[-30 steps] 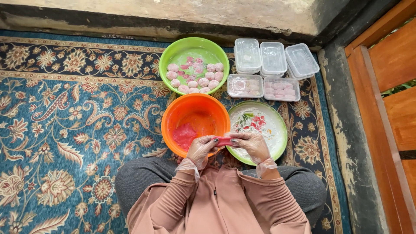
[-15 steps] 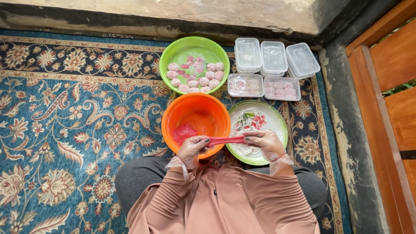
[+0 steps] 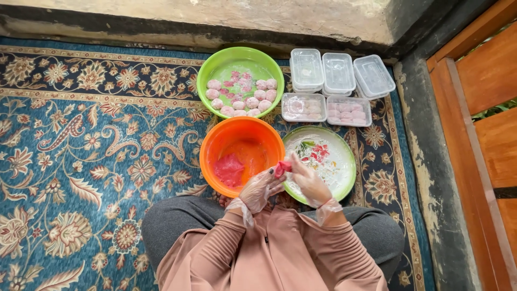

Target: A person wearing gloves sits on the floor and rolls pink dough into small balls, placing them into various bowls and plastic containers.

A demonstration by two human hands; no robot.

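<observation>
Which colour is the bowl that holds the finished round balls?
The bowl is bright green, seen clearly in the head view.

Two bowls, five tubs

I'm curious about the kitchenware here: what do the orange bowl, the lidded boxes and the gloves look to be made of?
The orange bowl looks like plastic: bright even colour, smooth sheen, thin rim. The lidded boxes seem to be clear, thin plastic, since the carpet and the pink pieces show through. The gloves on the left hand and right hand look like loose transparent plastic film, wrinkled and glossy.
</observation>
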